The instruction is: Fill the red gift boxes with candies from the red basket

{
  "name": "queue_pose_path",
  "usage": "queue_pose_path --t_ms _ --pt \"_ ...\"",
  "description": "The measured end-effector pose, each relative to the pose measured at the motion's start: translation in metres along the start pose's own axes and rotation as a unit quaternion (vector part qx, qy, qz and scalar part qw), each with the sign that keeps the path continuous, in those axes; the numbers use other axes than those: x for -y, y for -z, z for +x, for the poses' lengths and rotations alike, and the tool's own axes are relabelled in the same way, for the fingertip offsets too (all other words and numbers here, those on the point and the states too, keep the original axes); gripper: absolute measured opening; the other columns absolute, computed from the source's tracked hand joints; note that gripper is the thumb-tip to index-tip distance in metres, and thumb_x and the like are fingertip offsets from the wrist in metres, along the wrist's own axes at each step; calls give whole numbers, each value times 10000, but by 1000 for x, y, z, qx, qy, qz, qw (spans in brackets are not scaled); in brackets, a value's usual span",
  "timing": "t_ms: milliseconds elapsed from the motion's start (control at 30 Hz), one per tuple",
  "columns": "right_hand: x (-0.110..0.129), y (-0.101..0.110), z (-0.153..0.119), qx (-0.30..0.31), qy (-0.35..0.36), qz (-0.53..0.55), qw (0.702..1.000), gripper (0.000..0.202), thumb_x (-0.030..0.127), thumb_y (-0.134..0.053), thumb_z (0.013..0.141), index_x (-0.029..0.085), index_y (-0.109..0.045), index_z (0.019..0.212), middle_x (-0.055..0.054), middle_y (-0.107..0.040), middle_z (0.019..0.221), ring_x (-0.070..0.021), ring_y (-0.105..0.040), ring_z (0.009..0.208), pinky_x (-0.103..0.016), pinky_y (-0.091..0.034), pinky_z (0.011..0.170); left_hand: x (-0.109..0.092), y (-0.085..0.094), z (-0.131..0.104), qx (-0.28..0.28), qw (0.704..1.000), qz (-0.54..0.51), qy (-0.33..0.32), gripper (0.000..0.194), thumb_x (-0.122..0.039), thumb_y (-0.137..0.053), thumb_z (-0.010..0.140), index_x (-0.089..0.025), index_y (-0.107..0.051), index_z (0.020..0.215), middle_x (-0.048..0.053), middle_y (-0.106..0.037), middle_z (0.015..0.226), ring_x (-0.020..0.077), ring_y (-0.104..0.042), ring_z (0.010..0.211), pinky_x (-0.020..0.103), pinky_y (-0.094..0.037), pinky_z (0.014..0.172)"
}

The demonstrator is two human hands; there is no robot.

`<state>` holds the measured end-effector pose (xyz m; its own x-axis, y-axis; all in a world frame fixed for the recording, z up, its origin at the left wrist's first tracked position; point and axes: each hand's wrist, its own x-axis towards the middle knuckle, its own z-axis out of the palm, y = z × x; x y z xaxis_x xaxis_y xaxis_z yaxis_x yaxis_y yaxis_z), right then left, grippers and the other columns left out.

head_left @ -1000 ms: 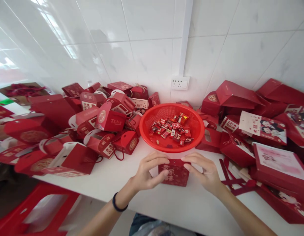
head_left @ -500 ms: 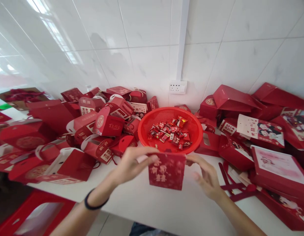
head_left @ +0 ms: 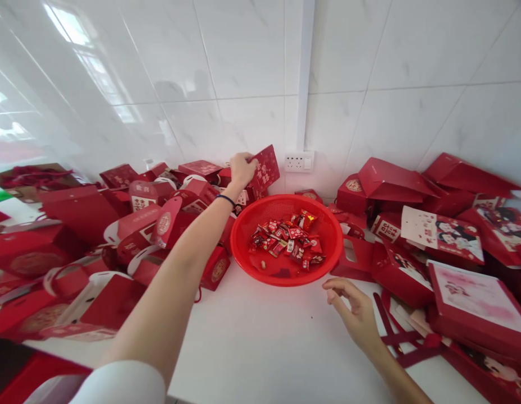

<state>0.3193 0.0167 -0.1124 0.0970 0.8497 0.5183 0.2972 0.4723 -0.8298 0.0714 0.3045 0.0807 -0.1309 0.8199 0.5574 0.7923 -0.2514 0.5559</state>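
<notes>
While right hand [head_left: 355, 314] cupped, box [head_left: 266, 169] in left [head_left: 242, 168]

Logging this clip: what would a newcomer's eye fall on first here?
Most likely the bright red basket in the middle of the white table, with small wrapped packets piled in it. Next, the left hand, holding a small red box beyond the basket's far left rim. Then the heaped red boxes, crowding the table to the left and right.
</notes>
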Motion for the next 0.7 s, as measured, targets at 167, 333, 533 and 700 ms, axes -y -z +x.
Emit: queue_pose_path --t_ms 167,333,533,700 --pt "0 1 1 3 -4 -7 1000 142 270 -649 941 214 -724 835 -28 -699 733 -165 -645 624 -260 -539 597 9 -37 -9 -11 999 1 -42 260 -220 -556 903 -123 -776 1003 140 -775 1072 261 -664 1042 383 -468 1015" --pt "0 -1 0 22 -17 -18 999 191 300 -621 962 212 -701 813 -44 -702 751 -177 -654 650 -264 -533 593 14 -40 -7 1 999 1 -35 265 -261 -563 920 -109 -771 985 139 -767 1038 256 -671 999 357 -465 985" --pt "-1 -3 -1 47 -30 -35 998 283 394 -592 990 211 -678 791 -41 -679 718 -180 -636 624 -277 -526 593 22 -40 -4 -23 1000 7 -17 292 -267 -543 922 -108 -767 1021 150 -759 1073 254 -658 1028 350 -446 1000" --pt "0 -6 -2 58 -39 -41 997 322 434 -589 991 208 -688 785 -34 -662 692 -179 -628 600 -278 -519 583 30 -40 -3 -31 999 10 -2 289 -279 -535 924 -134 -767 1017 129 -771 1057 260 -665 1011 362 -453 999"
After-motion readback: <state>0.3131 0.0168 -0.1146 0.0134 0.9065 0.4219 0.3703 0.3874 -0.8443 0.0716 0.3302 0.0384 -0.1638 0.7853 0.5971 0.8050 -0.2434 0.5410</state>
